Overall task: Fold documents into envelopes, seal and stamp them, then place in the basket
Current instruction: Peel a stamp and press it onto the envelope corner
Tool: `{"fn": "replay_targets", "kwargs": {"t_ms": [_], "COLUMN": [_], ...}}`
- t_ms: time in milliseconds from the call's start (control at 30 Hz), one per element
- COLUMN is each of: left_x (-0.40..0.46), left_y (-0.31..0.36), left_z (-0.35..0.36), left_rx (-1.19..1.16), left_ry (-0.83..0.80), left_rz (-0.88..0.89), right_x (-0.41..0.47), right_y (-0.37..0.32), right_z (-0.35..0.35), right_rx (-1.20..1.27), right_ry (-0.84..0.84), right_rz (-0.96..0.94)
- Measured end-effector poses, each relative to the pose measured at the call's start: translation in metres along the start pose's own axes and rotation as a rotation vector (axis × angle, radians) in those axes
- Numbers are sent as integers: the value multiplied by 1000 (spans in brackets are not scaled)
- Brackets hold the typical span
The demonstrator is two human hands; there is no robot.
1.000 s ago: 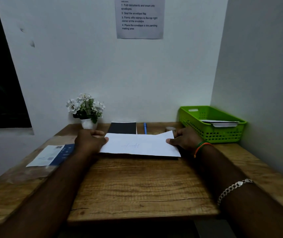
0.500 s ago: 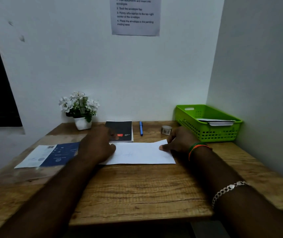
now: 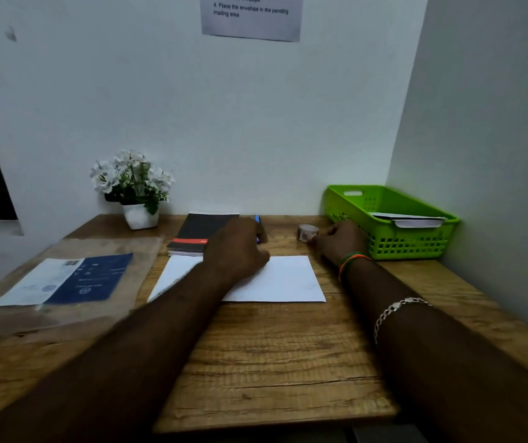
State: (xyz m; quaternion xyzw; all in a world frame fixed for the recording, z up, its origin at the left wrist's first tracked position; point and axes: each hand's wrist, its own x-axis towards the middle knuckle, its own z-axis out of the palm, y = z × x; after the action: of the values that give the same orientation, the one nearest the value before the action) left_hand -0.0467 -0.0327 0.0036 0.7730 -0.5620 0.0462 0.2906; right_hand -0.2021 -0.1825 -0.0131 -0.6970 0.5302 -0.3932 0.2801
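**Now both hands leave the envelope and reach for the tape and pen**

Now the white envelope (image 3: 275, 279) lies flat in the middle of the wooden surface (image 3: 272, 362), and neither hand pins its ends as they did a second ago. The right hand (image 3: 339, 243) has moved off the envelope's right edge to the small tape roll (image 3: 308, 232) just left of the green basket (image 3: 390, 225); its fingers curl against the roll and seem to pinch it, though the dim light leaves the grip uncertain. The left hand (image 3: 240, 247) has crossed from the envelope's left end to hover over its upper middle, fingers curled, reaching toward the blue pen (image 3: 257, 220) beside the black notebook (image 3: 205, 231). Blur hides whether it holds anything, so I cannot tell its grip.

My reading is that the filling and flattening is done and the sealing step begins: the tape is being fetched to close the flap. Stamping and the drop into the basket remain for this one. The basket already holds at least one earlier envelope (image 3: 413, 220), resting against its near rim.

Compared with the earlier frames, the camera has tilted down and closer, so only the lower lines of the wall notice (image 3: 251, 17) show. The blue-and-white leaflet (image 3: 64, 281) under its clear sleeve and the potted flowers (image 3: 133, 183) sit where they were.
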Motion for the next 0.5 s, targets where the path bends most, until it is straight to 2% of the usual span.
{"fn": "replay_targets", "kwargs": {"t_ms": [200,367,500], "left_x": [48,73,74], "left_y": [13,28,26], "left_z": [28,48,65], "left_rx": [-120,-240,-219], "left_ry": [-116,-265,-144], "left_rz": [139,120,76], "right_x": [11,17,20], "right_y": [5,9,12], "right_z": [7,9,12], "right_rx": [25,3,18], "right_ry": [-1,-14,-12], "right_rz": [-17,-54,-71]}}
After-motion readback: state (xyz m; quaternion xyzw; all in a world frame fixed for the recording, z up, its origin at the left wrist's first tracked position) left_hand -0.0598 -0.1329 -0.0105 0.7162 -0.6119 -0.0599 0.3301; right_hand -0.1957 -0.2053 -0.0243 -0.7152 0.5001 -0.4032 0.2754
